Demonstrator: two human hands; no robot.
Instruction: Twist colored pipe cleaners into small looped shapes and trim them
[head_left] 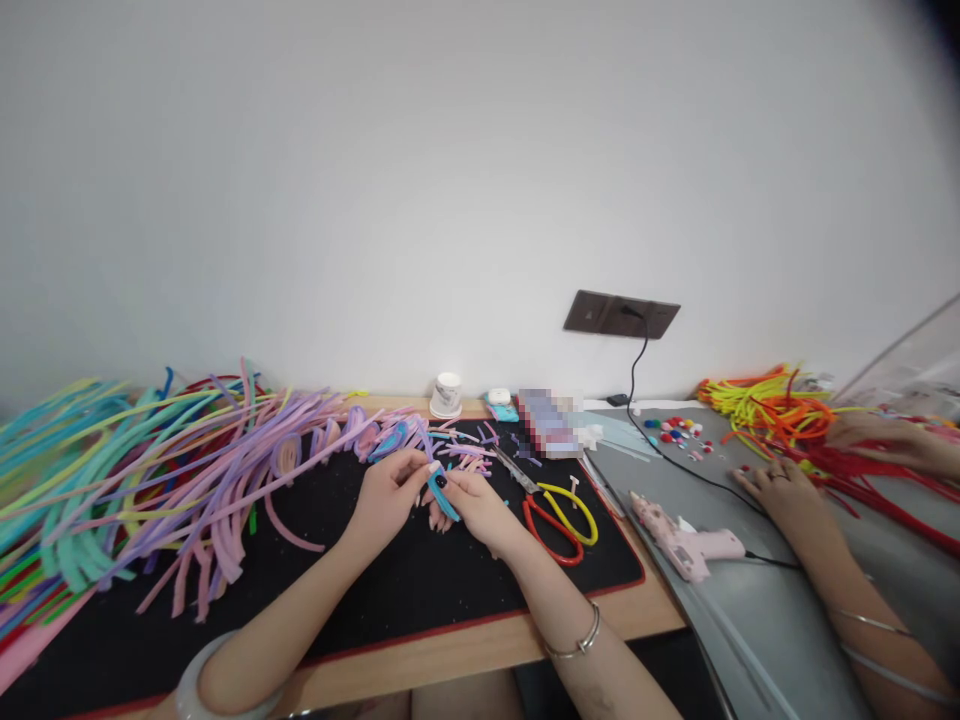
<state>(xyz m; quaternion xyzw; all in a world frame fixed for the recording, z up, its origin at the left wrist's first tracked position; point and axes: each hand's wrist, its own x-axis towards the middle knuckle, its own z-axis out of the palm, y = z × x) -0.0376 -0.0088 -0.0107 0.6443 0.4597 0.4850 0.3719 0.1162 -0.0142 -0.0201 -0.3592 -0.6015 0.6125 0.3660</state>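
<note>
Above the black mat [360, 600], my two hands meet with fingertips pinched together. Blue pipe cleaners [444, 497] run between them, and a purple strand rises from the same spot. My left hand [391, 488] closes on the upper end. Round the lower part are the fingers of my right hand [474, 507]. Scissors [551, 510] with one red and one yellow handle lie open to the right of my right hand. Just beyond my hands are coiled pink, purple and blue pipe-cleaner pieces [386, 438] and short cut bits [469, 458].
Long pastel pipe cleaners [202, 480] heap at the left. A white cup [447, 393] stands by the wall. On the grey table at right lie a pink glue gun [686, 540] with a black cord, small pompoms [675, 430], and another person's hands [791, 500] beside red pipe cleaners [862, 480].
</note>
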